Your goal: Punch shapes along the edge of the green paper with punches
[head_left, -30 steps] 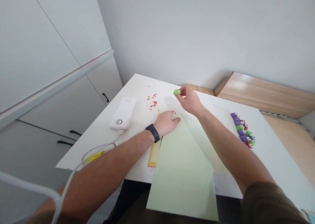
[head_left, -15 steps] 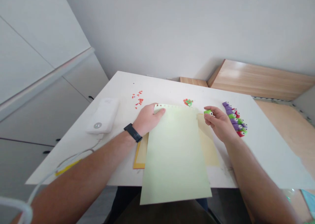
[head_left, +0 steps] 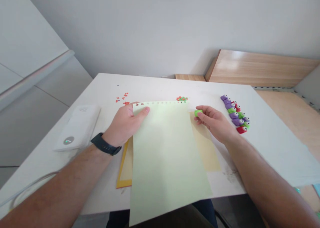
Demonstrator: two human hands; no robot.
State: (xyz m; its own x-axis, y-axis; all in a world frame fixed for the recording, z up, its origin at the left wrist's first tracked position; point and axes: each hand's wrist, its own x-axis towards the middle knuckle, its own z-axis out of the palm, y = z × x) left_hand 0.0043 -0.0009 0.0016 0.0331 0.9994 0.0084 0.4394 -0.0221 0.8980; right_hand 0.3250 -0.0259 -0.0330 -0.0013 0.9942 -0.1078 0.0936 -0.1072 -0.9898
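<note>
Pinching a small green punch (head_left: 198, 112) between thumb and fingertips, the right hand (head_left: 215, 123) hovers at centre-right of the frame, just off the right edge of a pale green sheet (head_left: 165, 154), apparently keeping the tool ready beside the paper. The left hand (head_left: 125, 125), with a dark wristband (head_left: 105, 144), lies flat with fingers spread on the sheet's upper left corner, gripping nothing, most likely pinning the paper so it cannot slide. A row of small holes runs along the sheet's top edge. Beneath it lies a yellow-orange sheet (head_left: 207, 148) on the white table (head_left: 270, 144). Red and green paper bits (head_left: 181, 98) sit just past the top edge, more red bits (head_left: 122, 97) to the upper left. A row of purple, green and red punches (head_left: 235, 114) lies near the right hand; a white power bank (head_left: 77, 128) rests at left.

Compared with half a second ago, the right hand has drawn closer to the sheet's edge and away from the punch row, while the left hand keeps its hold on the corner.
</note>
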